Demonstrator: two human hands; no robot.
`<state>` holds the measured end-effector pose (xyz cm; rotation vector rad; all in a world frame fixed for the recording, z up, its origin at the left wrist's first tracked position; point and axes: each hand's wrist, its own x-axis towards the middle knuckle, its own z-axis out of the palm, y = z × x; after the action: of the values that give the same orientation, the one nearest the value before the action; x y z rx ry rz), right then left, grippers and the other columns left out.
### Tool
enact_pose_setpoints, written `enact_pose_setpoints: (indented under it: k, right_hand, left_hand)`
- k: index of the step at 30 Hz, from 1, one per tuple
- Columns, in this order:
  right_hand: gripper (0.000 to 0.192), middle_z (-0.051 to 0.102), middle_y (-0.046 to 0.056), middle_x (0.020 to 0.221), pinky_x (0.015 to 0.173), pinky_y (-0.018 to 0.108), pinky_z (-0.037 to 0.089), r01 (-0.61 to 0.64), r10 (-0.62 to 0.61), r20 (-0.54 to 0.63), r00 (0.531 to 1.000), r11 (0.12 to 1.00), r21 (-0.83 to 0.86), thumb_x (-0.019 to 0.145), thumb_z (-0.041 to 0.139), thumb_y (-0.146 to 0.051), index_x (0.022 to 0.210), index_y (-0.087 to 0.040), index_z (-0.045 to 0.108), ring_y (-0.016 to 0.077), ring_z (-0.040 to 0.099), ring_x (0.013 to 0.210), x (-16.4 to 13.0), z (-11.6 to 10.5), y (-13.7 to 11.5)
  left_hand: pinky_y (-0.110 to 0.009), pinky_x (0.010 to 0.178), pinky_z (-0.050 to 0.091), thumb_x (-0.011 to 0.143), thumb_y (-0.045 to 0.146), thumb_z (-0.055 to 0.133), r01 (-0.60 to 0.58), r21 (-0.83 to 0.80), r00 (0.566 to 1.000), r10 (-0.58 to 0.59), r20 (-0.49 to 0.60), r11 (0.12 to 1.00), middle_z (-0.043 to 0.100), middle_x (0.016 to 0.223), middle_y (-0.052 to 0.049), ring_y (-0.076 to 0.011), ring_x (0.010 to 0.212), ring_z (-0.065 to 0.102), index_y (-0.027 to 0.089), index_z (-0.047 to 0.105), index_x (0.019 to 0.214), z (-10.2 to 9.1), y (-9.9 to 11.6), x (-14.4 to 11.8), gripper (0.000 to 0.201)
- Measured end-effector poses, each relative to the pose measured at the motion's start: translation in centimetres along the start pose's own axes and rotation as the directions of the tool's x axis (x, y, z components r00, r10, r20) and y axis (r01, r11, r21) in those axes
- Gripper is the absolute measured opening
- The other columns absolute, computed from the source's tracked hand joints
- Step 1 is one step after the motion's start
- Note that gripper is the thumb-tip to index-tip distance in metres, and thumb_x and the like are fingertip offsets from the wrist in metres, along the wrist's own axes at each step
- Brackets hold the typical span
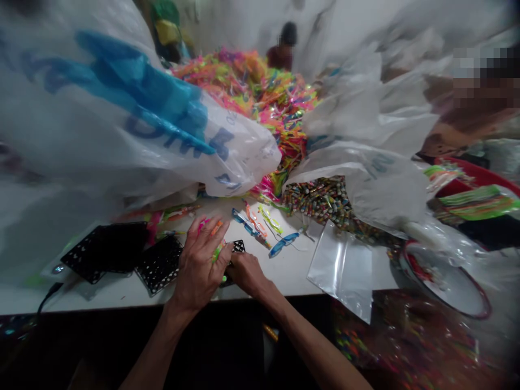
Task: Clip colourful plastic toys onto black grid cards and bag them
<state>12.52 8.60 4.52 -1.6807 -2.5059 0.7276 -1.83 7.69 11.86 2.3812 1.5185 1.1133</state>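
A: Near edge first. What's around the hands?

B: White table (292, 271). Two black perforated trays (122, 254) lie left of the hands, a cable (49, 295) runs off the edge beside them. An empty clear plastic bag (343, 268) lies to the right, overhanging the edge, and a round white basin with a red rim (447, 281) sits further right.

A: Further back?

B: Loose coloured strips (260, 222), blue, orange and green, lie just past the hands. Behind them a heap of small dark capsules (320, 200), then a huge neon pile (264, 92). A big white sack with blue print (134, 124) bulges over the left side of the table and hides what's behind it.

A: Anything unclear?

B: Edges blurred. Another person's figure (284, 49) far back, tiny.

A: Hands?

B: Left hand (199, 268) lies palm down, fingers loosely spread, over a bunch of neon pieces (217, 250). Right hand (246, 271) is curled, gripping the small black perforated tray (238, 248) under the left hand's fingertips. Most of that tray is covered, so can't tell exactly how the fingers grip it.
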Motion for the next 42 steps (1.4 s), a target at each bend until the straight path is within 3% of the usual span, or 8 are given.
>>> enact_pose_setpoints:
  k: [7, 11, 14, 22, 30, 36, 40, 42]
  right_hand:
    - [0.019, 0.065, 0.013, 0.101, 0.064, 0.026, 0.035, -0.346, 0.325, -0.188, 0.927, 0.934, -0.087, 0.086, 0.05, -0.021, 0.098, -0.013, 0.062, 0.0207, 0.06, 0.087, 1.1, -4.2, 6.9]
    - [0.016, 0.066, 0.01, 0.09, 0.064, 0.026, 0.035, -0.331, 0.315, -0.18, 0.932, 0.941, -0.065, 0.085, 0.048, -0.017, 0.092, -0.014, 0.062, 0.0192, 0.059, 0.081, 0.7, -3.4, 8.0]
    - [0.006, 0.064, 0.004, 0.075, 0.058, 0.024, 0.035, -0.243, 0.295, -0.193, 0.936, 0.936, 0.253, 0.077, 0.053, -0.019, 0.078, -0.016, 0.058, 0.0154, 0.057, 0.069, -0.7, -1.8, 6.9]
    - [0.008, 0.059, -0.001, 0.067, 0.06, 0.024, 0.045, -0.031, 0.222, -0.096, 0.97, 0.505, 0.862, 0.072, 0.058, -0.024, 0.074, -0.017, 0.054, 0.0139, 0.056, 0.064, -2.8, 2.4, 2.1]
    - [0.019, 0.067, 0.009, 0.083, 0.067, 0.027, 0.04, -0.01, 0.023, -0.067, 0.998, 0.983, 0.182, 0.081, 0.045, -0.007, 0.086, -0.015, 0.061, 0.0193, 0.061, 0.077, -1.6, 0.7, -0.2]
    - [0.019, 0.069, 0.01, 0.085, 0.06, 0.026, 0.037, -0.146, 0.147, -0.009, 0.989, 0.988, 0.044, 0.087, 0.045, -0.013, 0.097, -0.015, 0.061, 0.0197, 0.064, 0.077, -1.7, 1.2, -1.6]
    - [0.017, 0.068, 0.001, 0.083, 0.062, 0.021, 0.04, 0.025, -0.039, 0.042, 0.998, 0.955, 0.295, 0.079, 0.064, -0.024, 0.096, -0.019, 0.064, 0.0154, 0.063, 0.076, -0.4, -1.0, 3.0]
    - [0.024, 0.068, 0.003, 0.092, 0.068, 0.022, 0.043, -0.047, 0.068, -0.095, 0.993, 0.978, 0.205, 0.079, 0.062, -0.019, 0.104, -0.019, 0.064, 0.0164, 0.062, 0.083, 1.7, -2.9, 5.6]
  left_hand:
    - [-0.05, 0.11, 0.031, 0.094, 0.024, 0.038, 0.022, -0.06, 0.999, -0.024, -0.035, 0.998, 0.054, 0.13, -0.009, -0.0238, 0.13, 0.034, 0.014, 0.057, 0.121, -0.1, -0.2, -0.1, 0.035]
    - [-0.05, 0.111, 0.03, 0.093, 0.025, 0.04, 0.047, -0.067, 0.998, -0.049, -0.029, 0.997, 0.052, 0.133, -0.008, -0.0235, 0.132, 0.031, 0.015, 0.056, 0.122, 0.0, -0.1, -0.2, 0.035]
    - [-0.05, 0.111, 0.03, 0.094, 0.025, 0.039, 0.055, -0.078, 0.998, -0.057, -0.029, 0.995, 0.051, 0.133, -0.006, -0.023, 0.132, 0.031, 0.017, 0.055, 0.124, -0.1, -0.2, -0.3, 0.035]
    - [-0.05, 0.11, 0.031, 0.093, 0.023, 0.04, 0.036, -0.073, 0.999, -0.038, -0.03, 0.997, 0.052, 0.132, -0.008, -0.0232, 0.132, 0.032, 0.017, 0.054, 0.124, -0.2, -0.2, -0.2, 0.035]
    - [-0.049, 0.11, 0.03, 0.094, 0.025, 0.039, 0.049, -0.081, 0.999, -0.049, -0.003, 0.995, 0.05, 0.134, -0.01, -0.0259, 0.133, 0.03, 0.013, 0.053, 0.126, -0.3, 0.1, -0.3, 0.037]
    - [-0.052, 0.109, 0.031, 0.088, 0.033, 0.051, -0.016, 0.034, 1.0, 0.016, 0.019, 0.999, 0.049, 0.135, -0.011, -0.0305, 0.133, 0.03, 0.013, 0.052, 0.127, -0.1, 0.1, -0.3, 0.044]
    - [-0.051, 0.109, 0.032, 0.092, 0.024, 0.041, -0.009, 0.019, 1.0, 0.01, -0.027, 1.0, 0.053, 0.132, -0.01, -0.0276, 0.131, 0.033, 0.013, 0.055, 0.123, -0.2, -0.1, -0.4, 0.036]
    - [-0.051, 0.109, 0.032, 0.092, 0.024, 0.041, -0.013, 0.005, 0.999, 0.013, -0.045, 1.0, 0.052, 0.132, -0.01, -0.0272, 0.131, 0.033, 0.013, 0.055, 0.124, -0.4, -0.1, -0.6, 0.036]
